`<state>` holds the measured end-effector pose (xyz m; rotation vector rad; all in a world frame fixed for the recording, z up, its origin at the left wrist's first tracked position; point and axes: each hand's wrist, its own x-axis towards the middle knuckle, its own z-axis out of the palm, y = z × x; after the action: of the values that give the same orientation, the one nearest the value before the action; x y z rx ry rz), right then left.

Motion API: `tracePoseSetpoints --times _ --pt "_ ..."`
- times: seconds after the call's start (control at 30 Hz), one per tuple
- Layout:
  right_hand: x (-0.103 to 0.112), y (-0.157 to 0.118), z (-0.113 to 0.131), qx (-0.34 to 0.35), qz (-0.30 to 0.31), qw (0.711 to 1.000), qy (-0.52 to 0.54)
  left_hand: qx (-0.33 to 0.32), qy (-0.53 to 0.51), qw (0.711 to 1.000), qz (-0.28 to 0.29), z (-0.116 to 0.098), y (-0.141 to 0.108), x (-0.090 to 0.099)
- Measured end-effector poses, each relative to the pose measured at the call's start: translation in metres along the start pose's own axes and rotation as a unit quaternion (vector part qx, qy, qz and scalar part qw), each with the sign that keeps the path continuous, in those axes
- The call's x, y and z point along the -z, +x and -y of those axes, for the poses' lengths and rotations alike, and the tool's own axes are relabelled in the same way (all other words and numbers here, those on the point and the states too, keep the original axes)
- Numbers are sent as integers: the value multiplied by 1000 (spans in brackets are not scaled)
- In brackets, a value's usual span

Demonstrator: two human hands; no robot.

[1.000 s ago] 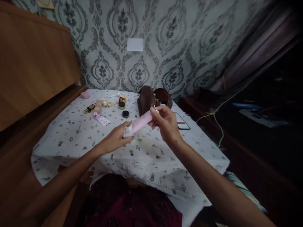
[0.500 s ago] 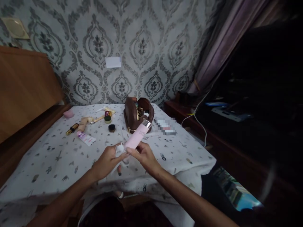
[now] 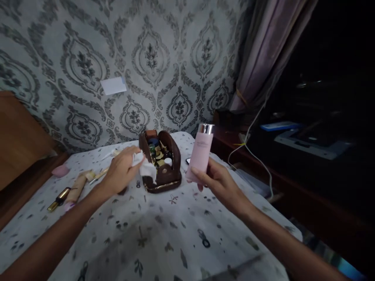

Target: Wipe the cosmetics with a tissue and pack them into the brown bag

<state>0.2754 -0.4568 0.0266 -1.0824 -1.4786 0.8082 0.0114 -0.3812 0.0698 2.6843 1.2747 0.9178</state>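
My right hand (image 3: 221, 181) is wrapped round the lower part of a pink bottle (image 3: 202, 150) with a silver cap, held upright to the right of the bag. My left hand (image 3: 123, 169) pinches a white cloth or tissue (image 3: 148, 169), which hangs over the left front edge of the bag. The brown bag (image 3: 177, 164) lies open on the table, with several small jars and bottles inside. A phone-like object behind the pink bottle is mostly hidden.
On the left of the patterned tablecloth (image 3: 158, 230) lie a beige tube (image 3: 77, 187), a black and gold tube (image 3: 59, 199) and a pink item (image 3: 60, 171). A white cable (image 3: 259, 156) hangs at the right, beside the curtain (image 3: 263, 50).
My hands have moved apart. The pink bottle has gone right and turned upright in my right hand, while my left hand has carried the cloth up to the bag. The view has shifted closer.
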Motion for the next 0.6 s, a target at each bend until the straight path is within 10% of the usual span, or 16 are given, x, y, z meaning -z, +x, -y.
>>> tracePoseSetpoints --times 0.33,0.6 --pt "39 96 -33 24 6 996 -83 -101 131 977 133 45 77 -30" --pt "43 150 -40 102 5 983 -153 -135 159 959 191 50 87 -38"
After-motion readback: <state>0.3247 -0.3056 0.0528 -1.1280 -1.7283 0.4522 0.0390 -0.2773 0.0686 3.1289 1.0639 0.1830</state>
